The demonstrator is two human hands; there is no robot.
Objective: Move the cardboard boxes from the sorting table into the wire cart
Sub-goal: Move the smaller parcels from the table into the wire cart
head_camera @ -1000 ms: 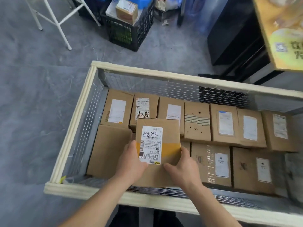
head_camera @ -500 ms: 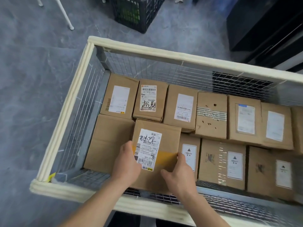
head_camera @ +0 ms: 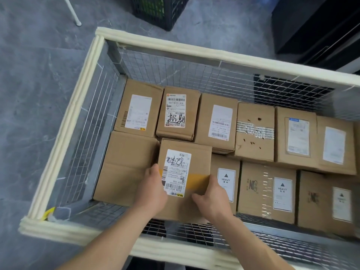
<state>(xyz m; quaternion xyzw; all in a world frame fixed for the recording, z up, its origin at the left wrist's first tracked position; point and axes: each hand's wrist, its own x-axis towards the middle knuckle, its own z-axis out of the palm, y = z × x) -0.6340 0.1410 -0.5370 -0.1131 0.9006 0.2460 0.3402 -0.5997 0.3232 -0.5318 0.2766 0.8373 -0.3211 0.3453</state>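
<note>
Labelled box [head_camera: 183,172]: left hand [head_camera: 153,193] and right hand [head_camera: 212,197] grip its sides; lower flat into wire cart [head_camera: 82,90] gap, fingers clear.

You are gripping a cardboard box [head_camera: 200,158] of matt brown board. Its white paper label [head_camera: 178,168] is looking smooth, and a band of yellow tape [head_camera: 198,181] is lying slightly glossy across it. The wire cart [head_camera: 194,75] is showing thin grey metal mesh, and its rim padding [head_camera: 175,45] is looking cream, ribbed and dull, like foam. Near the cart's far edge, clear tape [head_camera: 255,131] is glinting on a neighbouring box [head_camera: 253,151]. Beyond that edge a black plastic crate [head_camera: 159,10] is standing on a smooth grey stone-look floor [head_camera: 39,75].
</note>
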